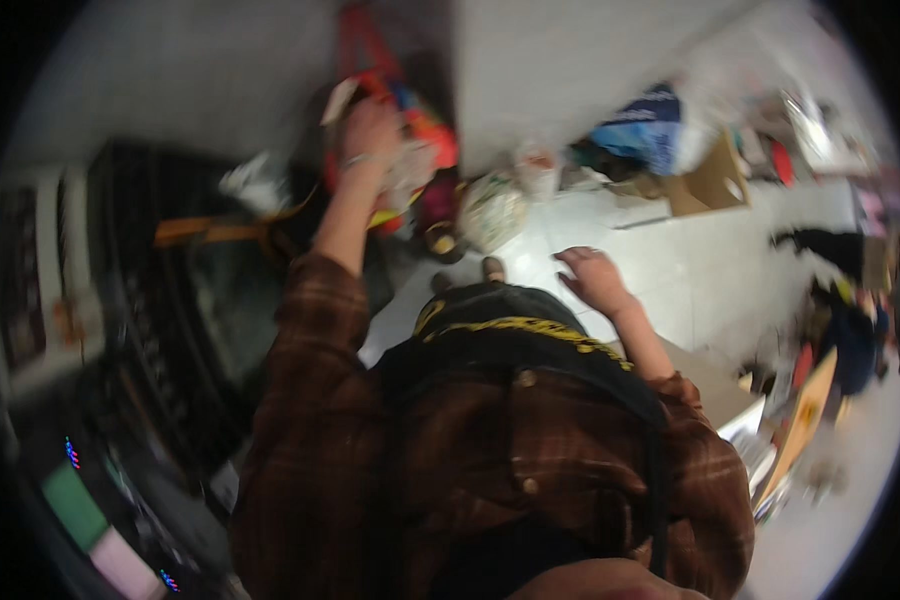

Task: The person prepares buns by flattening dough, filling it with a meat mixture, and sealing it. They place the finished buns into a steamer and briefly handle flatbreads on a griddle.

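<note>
My left hand (371, 135) reaches up and forward to a bright red, multicoloured bag (439, 139) with red straps, which appears to hang against the wall. Blur hides the fingers, so a grip cannot be made out; a pale flat thing (340, 101) shows beside them, and a crumpled translucent plastic bag (412, 176) lies just right of the wrist. Over the floor at the right, my right hand (594, 281) hovers with its fingers apart, holding nothing. A dark apron (510, 307) with yellow writing covers my front.
Tied plastic bag (493, 212), whitish container (538, 169) and open cardboard box (709, 180) sit on the tiled floor ahead. A dark rack (157, 300) is at left. Beside me at right is a pale box or surface (712, 382). Another person (851, 337) appears at far right.
</note>
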Demonstrator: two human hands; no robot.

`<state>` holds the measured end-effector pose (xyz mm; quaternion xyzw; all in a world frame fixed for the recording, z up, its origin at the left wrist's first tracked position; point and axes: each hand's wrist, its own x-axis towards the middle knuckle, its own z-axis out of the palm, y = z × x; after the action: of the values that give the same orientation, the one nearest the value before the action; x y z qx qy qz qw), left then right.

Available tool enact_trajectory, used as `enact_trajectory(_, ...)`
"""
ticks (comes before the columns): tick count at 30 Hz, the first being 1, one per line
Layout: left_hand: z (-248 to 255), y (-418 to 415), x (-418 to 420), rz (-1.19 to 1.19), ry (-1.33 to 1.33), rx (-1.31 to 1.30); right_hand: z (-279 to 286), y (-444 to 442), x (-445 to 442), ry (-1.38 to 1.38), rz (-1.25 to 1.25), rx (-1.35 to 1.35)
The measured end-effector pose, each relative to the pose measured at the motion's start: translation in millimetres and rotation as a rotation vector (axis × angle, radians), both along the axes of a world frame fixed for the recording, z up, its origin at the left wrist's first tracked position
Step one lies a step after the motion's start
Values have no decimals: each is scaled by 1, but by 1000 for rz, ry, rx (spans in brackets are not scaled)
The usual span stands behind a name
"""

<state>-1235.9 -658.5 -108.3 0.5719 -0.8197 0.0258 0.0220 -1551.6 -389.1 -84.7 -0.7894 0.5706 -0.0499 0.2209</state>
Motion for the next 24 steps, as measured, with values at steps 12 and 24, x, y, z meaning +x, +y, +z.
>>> enact_trajectory(12,3,110,10,45,212,91,36,-99,73,-147,368,-156)
enact_trajectory(24,7,54,14,106,157,182,72,-165,158,-420,412,32)
